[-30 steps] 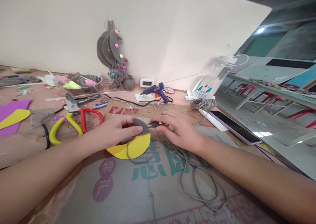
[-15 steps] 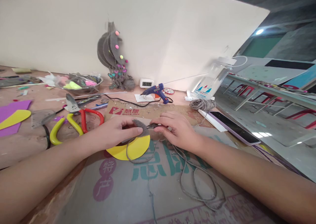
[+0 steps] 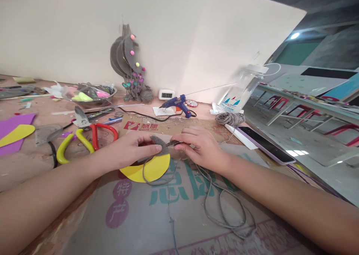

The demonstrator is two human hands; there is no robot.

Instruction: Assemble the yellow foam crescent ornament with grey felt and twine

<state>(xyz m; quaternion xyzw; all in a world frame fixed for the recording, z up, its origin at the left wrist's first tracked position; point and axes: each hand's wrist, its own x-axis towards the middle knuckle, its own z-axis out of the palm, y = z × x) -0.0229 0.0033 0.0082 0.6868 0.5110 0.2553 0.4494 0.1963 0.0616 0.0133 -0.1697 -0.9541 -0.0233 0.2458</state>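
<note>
My left hand [image 3: 131, 148] is closed on a yellow crescent-shaped cutout [image 3: 153, 169], thumb in front. Grey yarn covers the cutout's upper tip [image 3: 159, 144] in tight turns, while its lower curve is bare. Opposite it, my right hand [image 3: 200, 146] pinches a small dark pointed piece [image 3: 172, 143] between thumb and forefinger, close to the wrapped tip; its kind is unclear. A strand of grey yarn [image 3: 144, 174] hangs in a loop below the cutout and rises toward my right hand. More loose yarn [image 3: 224, 223] lies in loops beneath my right forearm.
Printed cardboard [image 3: 134, 217] lies under my hands. Red-and-yellow-handled pliers [image 3: 84, 129] are at left, near purple sheet [image 3: 17, 122]. Behind stand a bowl of bits [image 3: 92, 99], a blue glue gun [image 3: 179, 104], a clock [image 3: 166, 94] and a bottle [image 3: 241, 90]. A yarn coil [image 3: 230, 118] and phone [image 3: 266, 145] sit at right.
Almost nothing differs. The cutout and my left hand have shifted very slightly left; both hands keep their grips.
</note>
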